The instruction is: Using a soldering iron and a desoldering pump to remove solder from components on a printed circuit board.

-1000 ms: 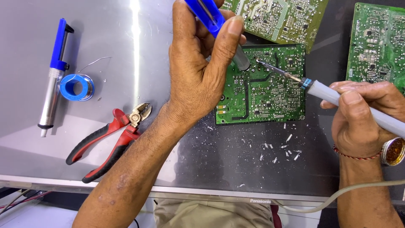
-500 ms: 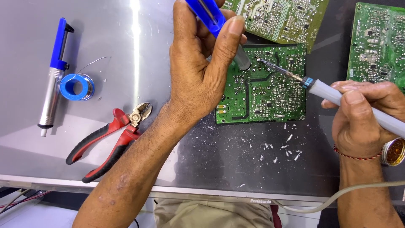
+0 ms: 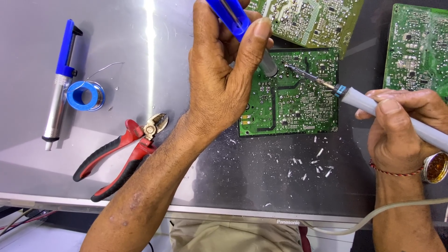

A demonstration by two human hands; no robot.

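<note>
Left hand [image 3: 219,88] clamped around a blue desoldering pump [image 3: 242,28], grey nozzle down on the green circuit board [image 3: 291,93] lying centre on the grey work surface [image 3: 116,42]. Right hand [image 3: 401,130] closed on a soldering iron [image 3: 373,105], tip meeting the board just beside the nozzle; actual contact hard to confirm. Second pump [image 3: 58,98], solder spool [image 3: 85,95] and red cutters [image 3: 121,151] lie left. Risks: the board is unclamped and may slide under pressure; lingering heat could lift a pad; the hot tip sits near the thumb.
</note>
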